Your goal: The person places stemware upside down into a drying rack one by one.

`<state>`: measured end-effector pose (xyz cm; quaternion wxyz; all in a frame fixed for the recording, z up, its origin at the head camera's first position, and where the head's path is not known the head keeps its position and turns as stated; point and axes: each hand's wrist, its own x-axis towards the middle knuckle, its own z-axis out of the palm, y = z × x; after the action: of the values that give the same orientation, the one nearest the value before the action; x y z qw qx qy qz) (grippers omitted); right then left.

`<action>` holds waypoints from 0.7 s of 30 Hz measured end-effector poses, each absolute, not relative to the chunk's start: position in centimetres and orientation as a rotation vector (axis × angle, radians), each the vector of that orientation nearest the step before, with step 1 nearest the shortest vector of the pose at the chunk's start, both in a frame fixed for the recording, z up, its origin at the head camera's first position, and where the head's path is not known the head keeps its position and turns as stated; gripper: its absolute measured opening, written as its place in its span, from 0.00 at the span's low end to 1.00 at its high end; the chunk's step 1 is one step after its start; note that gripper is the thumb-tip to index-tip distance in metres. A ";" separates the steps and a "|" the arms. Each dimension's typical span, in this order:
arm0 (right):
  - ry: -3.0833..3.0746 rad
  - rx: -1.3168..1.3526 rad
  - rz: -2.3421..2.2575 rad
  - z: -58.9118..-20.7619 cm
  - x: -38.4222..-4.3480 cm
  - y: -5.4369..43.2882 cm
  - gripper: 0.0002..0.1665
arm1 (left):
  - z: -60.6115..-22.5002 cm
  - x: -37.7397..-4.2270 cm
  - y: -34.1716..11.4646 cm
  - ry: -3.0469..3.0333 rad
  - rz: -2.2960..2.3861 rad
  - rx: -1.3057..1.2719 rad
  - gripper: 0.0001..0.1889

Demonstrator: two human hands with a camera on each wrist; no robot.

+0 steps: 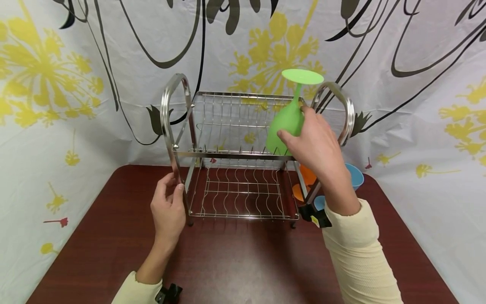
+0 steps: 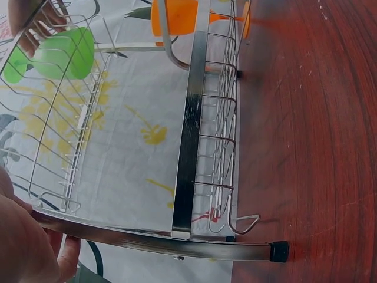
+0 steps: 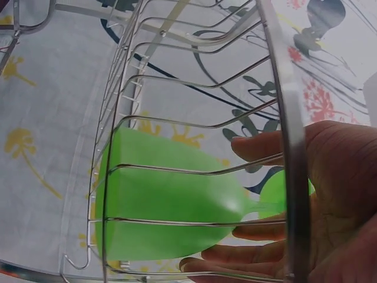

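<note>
A green plastic goblet stands upside down on the upper tier of a two-tier metal dish rack, at its right end, its foot on top. My right hand holds the bowl between thumb and fingers. In the right wrist view the goblet's rim lies against the tier's wires and the fingers reach along the bowl toward the stem. My left hand grips the left upright of the rack, thumb in front, fingers partly hidden behind the post.
An orange goblet stands upright on the table just right of the rack. Beside it is a blue goblet, partly covered by my right forearm. The lower tier has wavy wires. Patterned cloth hangs behind the dark red table.
</note>
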<state>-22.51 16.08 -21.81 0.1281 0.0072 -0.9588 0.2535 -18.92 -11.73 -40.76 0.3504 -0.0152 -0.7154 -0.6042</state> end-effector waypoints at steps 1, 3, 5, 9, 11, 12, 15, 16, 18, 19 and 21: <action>-2.788 0.025 0.725 -21.7 -22.3 16.1 0.50 | -40.8 -18.9 -11.7 -1.853 -1.565 -0.038 0.15; -2.786 0.034 0.701 -21.6 -21.9 16.0 0.49 | -40.7 -18.9 -11.7 -1.855 -1.562 -0.034 0.15; -2.782 0.043 0.678 -21.5 -21.5 16.0 0.49 | -40.7 -18.9 -11.7 -1.854 -1.564 -0.034 0.15; -2.777 0.058 0.651 -21.4 -20.6 15.8 0.48 | -40.8 -18.9 -11.7 -1.859 -1.558 -0.030 0.15; -2.772 0.066 0.646 -21.4 -20.2 15.8 0.48 | -40.8 -18.9 -11.8 -1.862 -1.550 -0.029 0.15; -2.770 0.069 0.642 -21.4 -20.0 15.8 0.48 | -40.8 -18.9 -11.8 -1.864 -1.543 -0.026 0.15; -2.760 0.081 0.627 -21.5 -19.4 15.7 0.47 | -40.9 -19.0 -11.8 -1.866 -1.526 -0.024 0.15; -2.755 0.086 0.623 -21.5 -19.2 15.7 0.47 | -40.9 -19.0 -11.8 -1.867 -1.522 -0.023 0.16; -2.748 0.096 0.617 -21.5 -18.7 15.8 0.46 | -40.9 -18.9 -11.8 -1.871 -1.513 -0.022 0.16; -2.743 0.102 0.617 -21.6 -18.4 15.8 0.46 | -40.9 -18.9 -11.8 -1.872 -1.513 -0.024 0.16; -2.733 0.109 0.620 -21.7 -17.9 15.8 0.46 | -40.9 -18.9 -11.8 -1.879 -1.509 -0.026 0.16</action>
<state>-17.89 15.82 -21.66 0.1678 0.0385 -0.9606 0.2180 -18.89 -11.76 -40.86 0.3576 -0.0101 -0.7281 -0.5848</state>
